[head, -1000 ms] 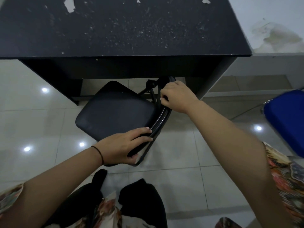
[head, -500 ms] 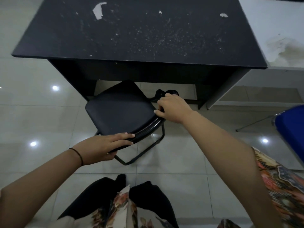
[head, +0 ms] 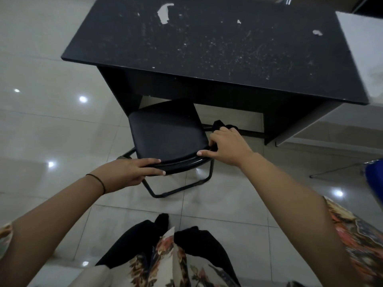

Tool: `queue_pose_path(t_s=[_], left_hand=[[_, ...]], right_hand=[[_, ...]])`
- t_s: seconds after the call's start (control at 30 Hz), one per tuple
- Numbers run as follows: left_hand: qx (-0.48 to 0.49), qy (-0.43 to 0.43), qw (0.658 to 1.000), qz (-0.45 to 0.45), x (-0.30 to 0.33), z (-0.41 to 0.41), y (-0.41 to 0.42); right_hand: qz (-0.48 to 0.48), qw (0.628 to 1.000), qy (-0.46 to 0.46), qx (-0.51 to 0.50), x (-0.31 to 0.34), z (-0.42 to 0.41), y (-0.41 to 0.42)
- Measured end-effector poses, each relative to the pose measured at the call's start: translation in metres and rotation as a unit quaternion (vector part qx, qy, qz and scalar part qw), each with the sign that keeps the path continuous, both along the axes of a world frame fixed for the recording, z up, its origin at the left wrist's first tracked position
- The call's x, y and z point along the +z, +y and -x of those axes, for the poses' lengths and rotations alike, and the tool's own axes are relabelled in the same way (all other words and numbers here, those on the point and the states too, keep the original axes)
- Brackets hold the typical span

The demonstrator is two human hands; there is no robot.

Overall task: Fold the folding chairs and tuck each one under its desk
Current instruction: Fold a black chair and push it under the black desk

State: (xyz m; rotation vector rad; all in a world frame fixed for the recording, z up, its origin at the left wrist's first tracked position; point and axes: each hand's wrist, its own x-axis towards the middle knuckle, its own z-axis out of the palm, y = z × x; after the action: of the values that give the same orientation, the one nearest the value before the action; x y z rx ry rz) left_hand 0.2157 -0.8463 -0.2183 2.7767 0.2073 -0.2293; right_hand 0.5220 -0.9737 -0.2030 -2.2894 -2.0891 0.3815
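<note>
A black folding chair stands on the tiled floor, its padded seat partly under the front edge of a black desk. The seat lies roughly flat and the bent metal leg frame shows below it. My left hand grips the seat's near left edge, fingers over the rim. My right hand holds the seat's near right corner, beside the folded backrest. The chair's far part is hidden under the desk.
A blue chair sits at the right edge, with a thin metal leg on the floor near it. A pale wall and low ledge flank the desk's right side. My feet stand on open floor behind the chair.
The seat has swung from tilted upright to nearly flat, and the chair has turned square to the desk. Both hands stayed on its near edge. My view pulled back and up.
</note>
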Motion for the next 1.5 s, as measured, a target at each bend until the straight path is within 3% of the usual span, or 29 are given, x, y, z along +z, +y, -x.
queue_pose_path(t_s=[0.33, 0.43, 0.63, 1.17, 1.5], left_hand=[[0.105, -0.035, 0.994, 0.005, -0.008, 0.031, 0.035], [0.113, -0.069, 0.990, -0.042, -0.008, 0.036, 0.041], [0.149, -0.103, 0.980, -0.084, -0.020, 0.036, 0.046], [0.281, -0.179, 0.942, 0.041, -0.028, 0.024, 0.022], [0.302, -0.159, 0.938, 0.056, -0.022, 0.017, 0.063]], right_hand=[[-0.029, 0.999, -0.027, -0.030, -0.009, 0.043, -0.009], [-0.091, 0.992, -0.066, -0.051, -0.022, 0.063, -0.021], [-0.169, 0.977, -0.054, -0.120, -0.048, 0.089, -0.035], [-0.143, 0.970, -0.062, -0.186, -0.055, 0.105, -0.028], [-0.139, 0.964, -0.052, -0.219, -0.052, 0.113, 0.004]])
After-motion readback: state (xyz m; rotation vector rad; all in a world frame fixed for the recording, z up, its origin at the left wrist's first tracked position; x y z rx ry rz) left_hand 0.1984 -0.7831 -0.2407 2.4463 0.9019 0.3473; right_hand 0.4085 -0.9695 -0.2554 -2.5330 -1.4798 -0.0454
